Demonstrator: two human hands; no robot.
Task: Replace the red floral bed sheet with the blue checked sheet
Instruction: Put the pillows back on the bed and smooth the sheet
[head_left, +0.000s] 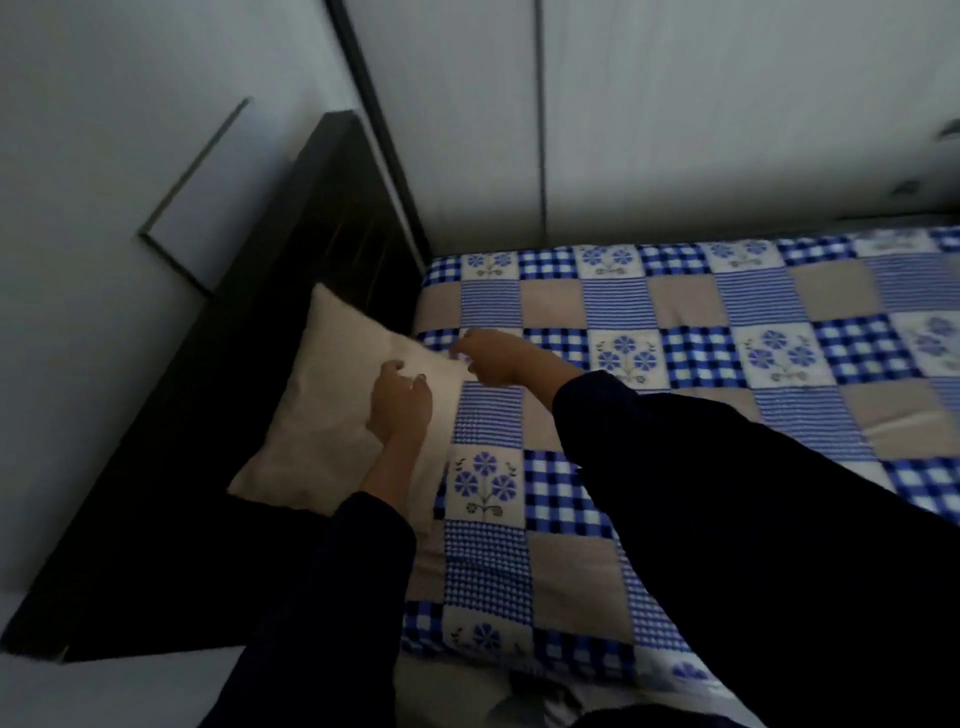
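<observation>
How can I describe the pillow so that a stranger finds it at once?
Find the blue checked sheet, then the dark headboard at its end. The pillow lies beside it, with the left hand on it while the right hand holds its corner. It alone is plain cream, not patterned blue.
</observation>
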